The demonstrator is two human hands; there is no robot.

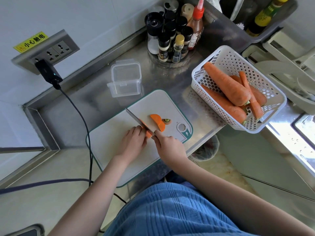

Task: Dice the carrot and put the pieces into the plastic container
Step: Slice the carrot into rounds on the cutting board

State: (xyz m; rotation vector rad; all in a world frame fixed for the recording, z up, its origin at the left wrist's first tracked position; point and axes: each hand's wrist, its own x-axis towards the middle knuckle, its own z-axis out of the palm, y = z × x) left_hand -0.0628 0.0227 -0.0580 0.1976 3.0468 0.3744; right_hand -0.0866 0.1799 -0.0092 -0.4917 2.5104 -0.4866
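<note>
Pinning the carrot (148, 132) on the board (109, 143), your left hand (133, 142) steadies it while your right hand (167, 143) grips the knife (136, 118).

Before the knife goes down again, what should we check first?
1. Left hand steadies the carrot piece: ok.
2. Left fingertips away from the knife blade: not ok, they sit right beside it.
3. Right hand grips the knife handle: ok.
4. Cutting board flat on the counter: ok.
5. Plastic container open and ready: ok.
6. Blade sharpness: cannot tell.
</note>
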